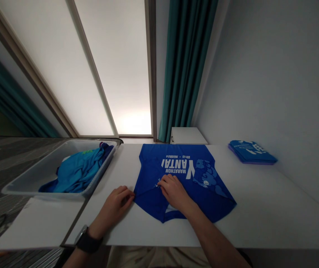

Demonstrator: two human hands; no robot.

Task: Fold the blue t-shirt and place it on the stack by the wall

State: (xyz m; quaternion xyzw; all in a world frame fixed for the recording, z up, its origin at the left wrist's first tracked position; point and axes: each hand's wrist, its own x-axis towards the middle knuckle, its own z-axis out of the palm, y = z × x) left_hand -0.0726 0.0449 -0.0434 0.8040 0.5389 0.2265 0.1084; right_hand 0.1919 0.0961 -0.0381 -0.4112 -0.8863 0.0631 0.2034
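A blue T-shirt (151, 160) with white "Yantai Marathon" lettering lies spread on the white table, its print upside down from where I look. The collar opening faces me. At the shirt's left edge, my left hand (117, 203) has its fingers closed on a corner of the fabric; a dark watch is on that wrist. My right hand (175, 191) rests over the middle of the shirt, below the lettering, with thumb and fingers pinching a crease in the cloth. Part of the fabric under the right hand and forearm is hidden.
To the left, a translucent plastic bin (16, 188) holds crumpled blue clothes (78, 169). A stack of folded blue shirts (251, 152) sits on the table (274, 208) by the right wall. A white cabinet (189, 135) and teal curtain (189, 67) stand behind.
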